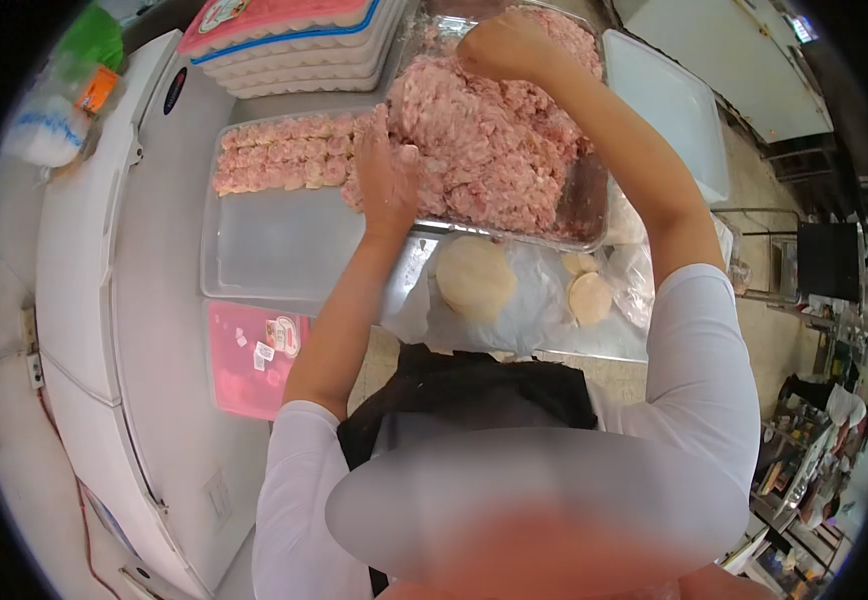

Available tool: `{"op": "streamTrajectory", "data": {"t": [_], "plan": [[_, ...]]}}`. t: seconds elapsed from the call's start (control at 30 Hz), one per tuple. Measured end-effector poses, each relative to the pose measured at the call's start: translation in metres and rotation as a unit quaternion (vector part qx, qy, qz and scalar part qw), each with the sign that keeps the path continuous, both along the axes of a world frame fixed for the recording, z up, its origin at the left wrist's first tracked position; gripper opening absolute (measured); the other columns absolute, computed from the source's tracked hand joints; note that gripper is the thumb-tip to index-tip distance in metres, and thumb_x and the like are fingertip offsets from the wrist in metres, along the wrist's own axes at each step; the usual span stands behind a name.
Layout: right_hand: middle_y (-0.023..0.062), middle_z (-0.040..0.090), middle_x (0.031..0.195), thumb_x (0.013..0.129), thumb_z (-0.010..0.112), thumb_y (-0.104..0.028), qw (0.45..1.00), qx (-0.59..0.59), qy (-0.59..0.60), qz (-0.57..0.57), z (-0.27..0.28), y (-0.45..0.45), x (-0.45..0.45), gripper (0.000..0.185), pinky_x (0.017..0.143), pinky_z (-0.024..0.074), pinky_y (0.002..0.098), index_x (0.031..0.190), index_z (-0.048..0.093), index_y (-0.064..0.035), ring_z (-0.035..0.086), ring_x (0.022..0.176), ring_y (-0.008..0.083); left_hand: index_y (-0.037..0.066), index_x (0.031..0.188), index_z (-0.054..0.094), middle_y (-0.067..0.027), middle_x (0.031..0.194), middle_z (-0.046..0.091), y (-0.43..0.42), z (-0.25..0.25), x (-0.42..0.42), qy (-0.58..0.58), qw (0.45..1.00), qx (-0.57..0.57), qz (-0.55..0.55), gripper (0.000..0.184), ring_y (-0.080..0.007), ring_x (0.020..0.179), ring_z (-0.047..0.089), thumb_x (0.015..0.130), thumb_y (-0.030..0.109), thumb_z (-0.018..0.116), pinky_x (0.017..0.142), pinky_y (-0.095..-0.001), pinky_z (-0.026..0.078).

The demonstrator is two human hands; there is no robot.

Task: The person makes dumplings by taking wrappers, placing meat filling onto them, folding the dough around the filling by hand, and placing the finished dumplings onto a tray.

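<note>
My left hand (390, 185) is at the left edge of a metal tray (584, 205) heaped with pink ground meat (494, 150). Its fingers look closed around something too hidden to name. My right hand (502, 45) is curled over the top of the meat, and what it holds, if anything, is hidden. Left of my left hand, rows of small meat-filled dumplings (284, 152) fill the upper part of a translucent plastic tray (274, 250). Nearer to me, a stack of round pale wrappers (475, 278) lies on plastic sheeting, with smaller round wrappers (590, 298) to its right.
Stacked trays with a pink lid (274, 25) stand at the upper left. A pink lid (239, 350) lies below the dumpling tray. An empty-looking translucent tray (664, 100) is at the upper right. Clear plastic bags (632, 275) lie beside the wrappers. A white freezer (179, 250) stands left.
</note>
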State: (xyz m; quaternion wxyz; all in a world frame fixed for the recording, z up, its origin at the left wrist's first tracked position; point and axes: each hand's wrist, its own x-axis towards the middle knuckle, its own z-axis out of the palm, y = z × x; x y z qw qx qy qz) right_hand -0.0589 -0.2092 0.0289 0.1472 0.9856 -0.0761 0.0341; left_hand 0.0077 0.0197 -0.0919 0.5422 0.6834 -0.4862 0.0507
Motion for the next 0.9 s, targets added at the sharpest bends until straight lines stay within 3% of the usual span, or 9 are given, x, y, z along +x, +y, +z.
{"op": "streamTrajectory", "data": {"t": [0.07, 0.17, 0.27, 0.33, 0.43, 0.53, 0.67, 0.77, 0.9], "plan": [[0.0103, 0.064, 0.069, 0.08, 0.054, -0.026, 0.999, 0.014, -0.042, 0.004, 0.012, 0.027, -0.022, 0.021, 0.061, 0.0513, 0.0428, 0.07, 0.064, -0.0099, 0.064, 0.07, 0.0314, -0.001, 0.133, 0.044, -0.0244, 0.128, 0.046, 0.003, -0.001, 0.003, -0.008, 1.0, -0.007, -0.005, 0.057, -0.0419, 0.121, 0.038, 0.093, 0.04, 0.042, 0.106, -0.0487, 0.025], [0.0113, 0.063, 0.069, 0.08, 0.054, -0.024, 0.998, 0.024, -0.021, 0.055, 0.006, 0.032, -0.047, 0.021, 0.061, 0.0509, 0.0431, 0.068, 0.062, -0.0091, 0.064, 0.069, 0.032, 0.004, 0.125, 0.054, -0.0222, 0.124, 0.049, 0.004, 0.004, 0.002, -0.039, 0.998, -0.026, -0.038, 0.051, -0.0396, 0.117, 0.041, 0.093, 0.042, 0.042, 0.104, -0.0476, 0.026], [0.0116, 0.063, 0.07, 0.082, 0.054, -0.023, 0.998, -0.021, 0.052, 0.03, 0.02, 0.052, -0.079, 0.02, 0.061, 0.0506, 0.0437, 0.069, 0.061, -0.0078, 0.063, 0.068, 0.0326, 0.006, 0.119, 0.059, -0.0204, 0.122, 0.05, 0.01, 0.006, 0.002, -0.056, 0.993, -0.046, -0.09, 0.048, -0.0381, 0.113, 0.043, 0.093, 0.043, 0.041, 0.104, -0.0466, 0.026], [0.0121, 0.063, 0.07, 0.082, 0.054, -0.021, 0.998, 0.016, 0.059, 0.008, 0.021, 0.064, -0.102, 0.021, 0.061, 0.0502, 0.0444, 0.069, 0.061, -0.0068, 0.063, 0.068, 0.0331, 0.007, 0.117, 0.06, -0.0192, 0.121, 0.051, 0.01, 0.003, 0.002, -0.06, 0.991, -0.054, -0.105, 0.048, -0.0374, 0.112, 0.042, 0.094, 0.044, 0.041, 0.103, -0.0462, 0.026], [0.0127, 0.063, 0.07, 0.082, 0.054, -0.021, 0.994, 0.066, 0.071, -0.053, 0.012, 0.072, -0.14, 0.021, 0.062, 0.0498, 0.0452, 0.069, 0.061, -0.0062, 0.063, 0.069, 0.0337, 0.005, 0.121, 0.056, -0.0205, 0.126, 0.048, 0.009, 0.013, 0.001, -0.039, 0.994, -0.032, -0.101, 0.052, -0.0388, 0.118, 0.039, 0.094, 0.046, 0.039, 0.106, -0.0468, 0.023], [0.0138, 0.064, 0.071, 0.082, 0.053, -0.02, 0.983, 0.118, 0.076, -0.122, -0.007, 0.079, -0.172, 0.021, 0.062, 0.0505, 0.0448, 0.072, 0.064, -0.0049, 0.064, 0.069, 0.0331, 0.002, 0.127, 0.049, -0.0222, 0.131, 0.043, 0.007, -0.007, 0.003, -0.019, 0.998, -0.002, -0.066, 0.057, -0.0402, 0.125, 0.034, 0.095, 0.047, 0.038, 0.108, -0.0475, 0.02], [0.0135, 0.066, 0.072, 0.08, 0.056, -0.019, 0.973, 0.13, 0.073, -0.178, -0.056, 0.075, -0.211, 0.019, 0.062, 0.0518, 0.0424, 0.072, 0.066, -0.0055, 0.065, 0.069, 0.0313, -0.001, 0.132, 0.043, -0.0237, 0.136, 0.039, 0.005, 0.006, 0.004, -0.038, 0.993, -0.042, -0.104, 0.058, -0.0403, 0.129, 0.031, 0.096, 0.044, 0.036, 0.11, -0.0475, 0.018], [0.0122, 0.066, 0.071, 0.077, 0.058, -0.018, 0.974, 0.087, 0.06, -0.2, -0.044, 0.082, -0.217, 0.016, 0.061, 0.0524, 0.0402, 0.069, 0.065, -0.0066, 0.066, 0.068, 0.0291, -0.001, 0.133, 0.043, -0.0227, 0.138, 0.038, 0.004, 0.007, 0.004, -0.061, 0.995, -0.035, -0.076, 0.055, -0.0383, 0.131, 0.03, 0.099, 0.041, 0.031, 0.11, -0.0466, 0.018], [0.0077, 0.064, 0.074, 0.077, 0.059, -0.019, 0.972, -0.084, 0.081, -0.203, 0.051, 0.107, -0.2, 0.011, 0.059, 0.05, 0.0381, 0.076, 0.063, -0.009, 0.064, 0.068, 0.0255, -0.002, 0.131, 0.044, -0.0228, 0.135, 0.042, 0.001, 0.012, 0.009, -0.074, 0.995, -0.011, -0.072, 0.054, -0.0392, 0.129, 0.031, 0.098, 0.04, 0.034, 0.108, -0.0472, 0.02]]}}
